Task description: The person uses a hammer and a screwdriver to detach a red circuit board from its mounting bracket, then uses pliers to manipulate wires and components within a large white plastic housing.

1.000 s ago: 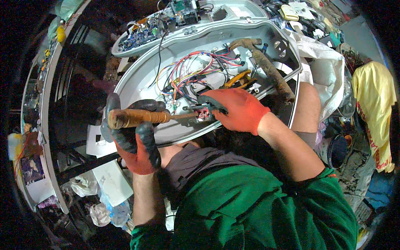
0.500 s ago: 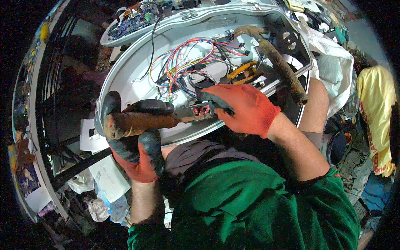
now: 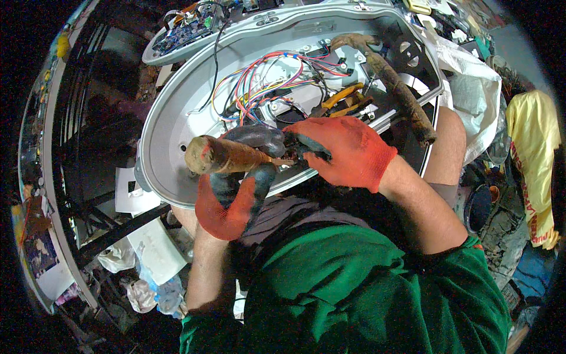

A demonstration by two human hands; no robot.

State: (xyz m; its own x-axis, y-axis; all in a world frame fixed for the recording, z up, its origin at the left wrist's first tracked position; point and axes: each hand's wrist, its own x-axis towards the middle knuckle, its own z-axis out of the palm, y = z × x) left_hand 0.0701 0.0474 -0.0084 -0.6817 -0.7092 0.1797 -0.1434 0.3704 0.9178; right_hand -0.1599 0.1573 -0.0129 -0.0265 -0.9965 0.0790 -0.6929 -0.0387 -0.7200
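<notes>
Clutter (image 3: 457,36) lies around a big grey case (image 3: 168,118) before the person. Across its right side rests a hammer (image 3: 398,88), and coloured wires (image 3: 239,97) spread inside. The gloved left hand (image 3: 229,206) has its grip wrapped round a wooden-handled tool (image 3: 233,156); near the hammer lie yellow-handled pliers (image 3: 343,96). At the case's near side, the gloved right hand's (image 3: 348,152) narrow grip pinches a small part (image 3: 291,152), mostly hidden, by the tool's tip.

A rusty, wooden-handled hammer (image 3: 400,88) is lying near the right edge of the grey plastic casing (image 3: 174,118), beside yellow-handled pliers (image 3: 344,94); a white woven sack (image 3: 457,64) is slumping just beyond that edge.
</notes>
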